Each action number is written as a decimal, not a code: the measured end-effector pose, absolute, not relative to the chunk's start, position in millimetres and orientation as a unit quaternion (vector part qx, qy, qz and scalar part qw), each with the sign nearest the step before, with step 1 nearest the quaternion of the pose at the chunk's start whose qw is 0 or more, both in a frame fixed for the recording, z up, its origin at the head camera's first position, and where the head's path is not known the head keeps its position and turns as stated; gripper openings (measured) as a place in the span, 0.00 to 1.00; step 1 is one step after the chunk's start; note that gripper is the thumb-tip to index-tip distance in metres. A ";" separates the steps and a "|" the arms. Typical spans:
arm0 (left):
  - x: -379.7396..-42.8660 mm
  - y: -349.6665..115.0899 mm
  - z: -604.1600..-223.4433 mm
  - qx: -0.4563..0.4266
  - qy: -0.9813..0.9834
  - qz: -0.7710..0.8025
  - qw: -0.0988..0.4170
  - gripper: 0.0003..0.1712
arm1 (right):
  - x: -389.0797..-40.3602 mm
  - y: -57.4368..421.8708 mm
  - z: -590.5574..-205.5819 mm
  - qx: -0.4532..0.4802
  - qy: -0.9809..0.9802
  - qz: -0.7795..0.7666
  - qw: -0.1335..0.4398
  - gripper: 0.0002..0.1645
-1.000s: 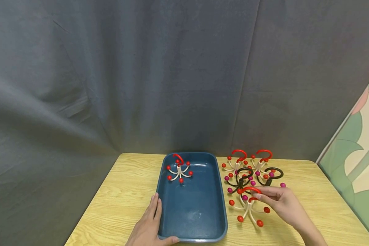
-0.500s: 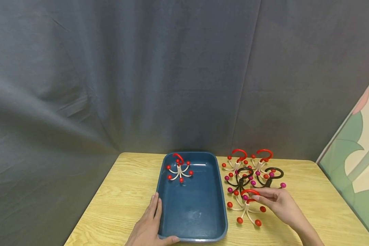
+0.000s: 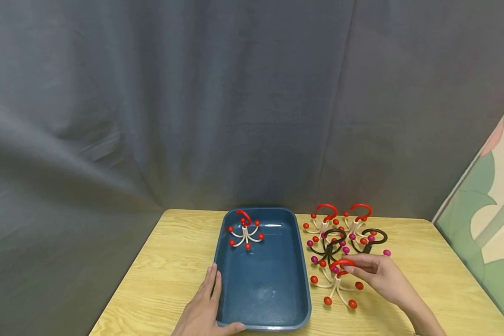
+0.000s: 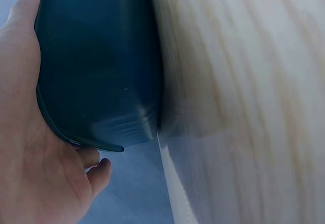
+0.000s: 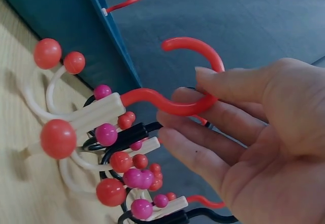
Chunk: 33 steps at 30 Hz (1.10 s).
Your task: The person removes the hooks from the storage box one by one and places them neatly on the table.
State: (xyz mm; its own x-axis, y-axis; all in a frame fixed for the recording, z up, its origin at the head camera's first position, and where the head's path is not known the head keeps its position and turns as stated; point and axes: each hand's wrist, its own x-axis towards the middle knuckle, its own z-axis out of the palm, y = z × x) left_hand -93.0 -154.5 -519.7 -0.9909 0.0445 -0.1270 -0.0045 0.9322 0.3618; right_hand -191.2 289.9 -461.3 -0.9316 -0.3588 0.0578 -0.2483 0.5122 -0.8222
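Note:
My right hand (image 3: 382,277) pinches the curved red top of a multi-arm hook (image 3: 338,283), whose pale arms end in red balls. In the right wrist view its red crook (image 5: 175,107) lies between thumb and fingers, with the balls down close to the table. My left hand (image 3: 201,303) rests along the left rim of a blue tray (image 3: 264,289), thumb on the near edge. The left wrist view has the palm against the tray's outer side. Inside the tray, at its far left, stands a matching red-and-white hook (image 3: 245,233).
Right of the tray, two black hooks with magenta balls (image 3: 329,252) stand close behind the held one. Two more red-and-white hooks (image 3: 355,227) are at the back of the wooden table (image 3: 151,270). A grey curtain (image 3: 243,102) hangs behind.
The held hook has shifted slightly left and its balls have turned a little, mostly in the first half second. My left hand and the tray have stayed put.

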 end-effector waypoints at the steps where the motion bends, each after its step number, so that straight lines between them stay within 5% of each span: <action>1: -92.8 -154.4 -519.6 0.009 0.981 0.184 0.068 0.84 | -190.9 289.9 -460.4 -0.175 0.868 -0.460 0.064 0.20; 17: -92.7 -152.6 -517.9 0.004 0.981 0.183 0.069 0.86 | -195.2 241.3 -394.6 -0.224 0.884 -0.406 -0.069 0.18; 33: -91.6 -150.9 -516.6 -0.002 0.980 0.183 0.075 0.87 | -235.5 155.7 -391.6 -0.244 0.846 -0.469 -0.070 0.15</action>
